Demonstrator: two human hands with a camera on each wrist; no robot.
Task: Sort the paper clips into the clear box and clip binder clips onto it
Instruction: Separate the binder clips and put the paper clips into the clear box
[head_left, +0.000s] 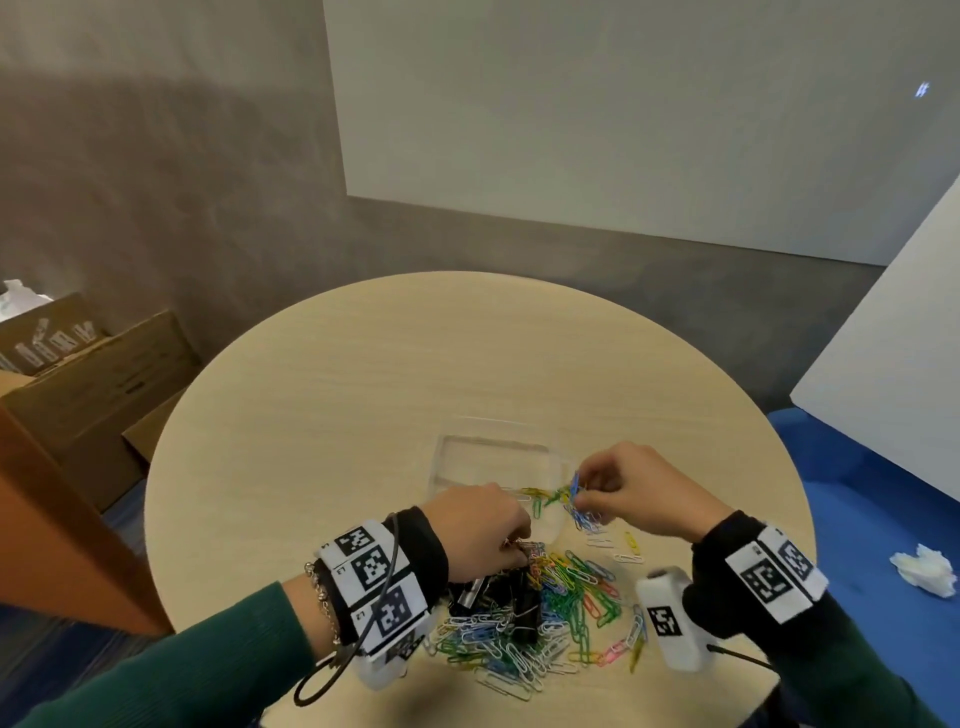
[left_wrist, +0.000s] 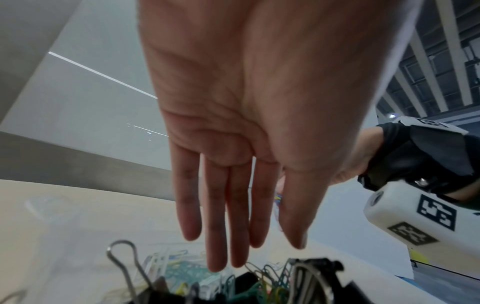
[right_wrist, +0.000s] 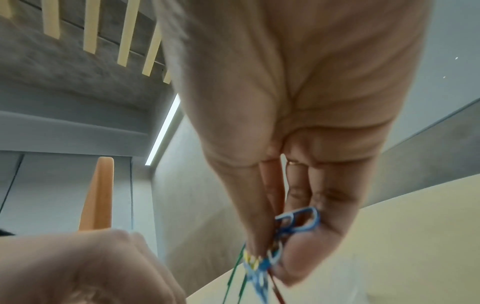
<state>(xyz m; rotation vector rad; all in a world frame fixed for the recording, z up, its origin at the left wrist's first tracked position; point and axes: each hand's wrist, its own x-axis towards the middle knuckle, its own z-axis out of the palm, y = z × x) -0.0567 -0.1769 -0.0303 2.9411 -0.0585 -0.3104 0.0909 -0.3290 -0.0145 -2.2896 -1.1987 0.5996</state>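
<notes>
Straight-fingered left hand (left_wrist: 249, 127) above binder clips (left_wrist: 311, 281)

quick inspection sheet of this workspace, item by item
surface: round light wood table.
job's things: clear box lies beyond the hands, a few paper clips at its near edge; mixed pile of coloured paper clips near the front edge; black binder clips in that pile, none seen on the box.
clutter: crumpled tissue on the blue surface at right.
hands: left hand reaches into the pile, its fingers straight in the left wrist view; right hand pinches a bunch of mostly blue paper clips by the box.
cables: black cable loops from the left wrist unit.
surroundings: cardboard boxes at left, white panel at right, grey wall.
</notes>
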